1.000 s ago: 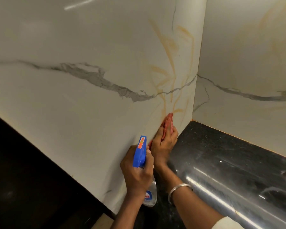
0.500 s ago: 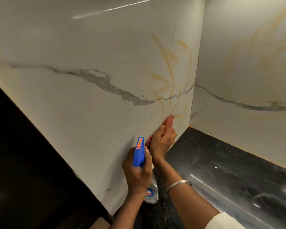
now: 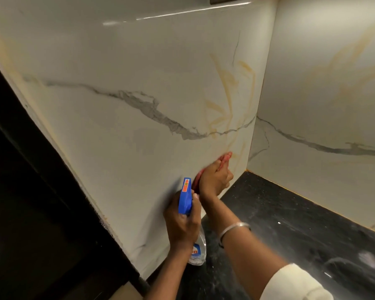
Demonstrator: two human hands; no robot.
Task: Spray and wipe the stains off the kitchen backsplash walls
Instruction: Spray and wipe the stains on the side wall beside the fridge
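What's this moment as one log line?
right hand: presses red cloth on wall | left hand: grips spray bottle | yellow stains: above cloth

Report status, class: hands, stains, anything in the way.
Left hand grips bottle. Right hand presses cloth on wall. Orange stains streak above it. Nothing in the way.

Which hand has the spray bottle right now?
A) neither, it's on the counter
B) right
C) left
C: the left hand grips the spray bottle just below its blue head, while the right hand presses the red cloth against the backsplash wall.
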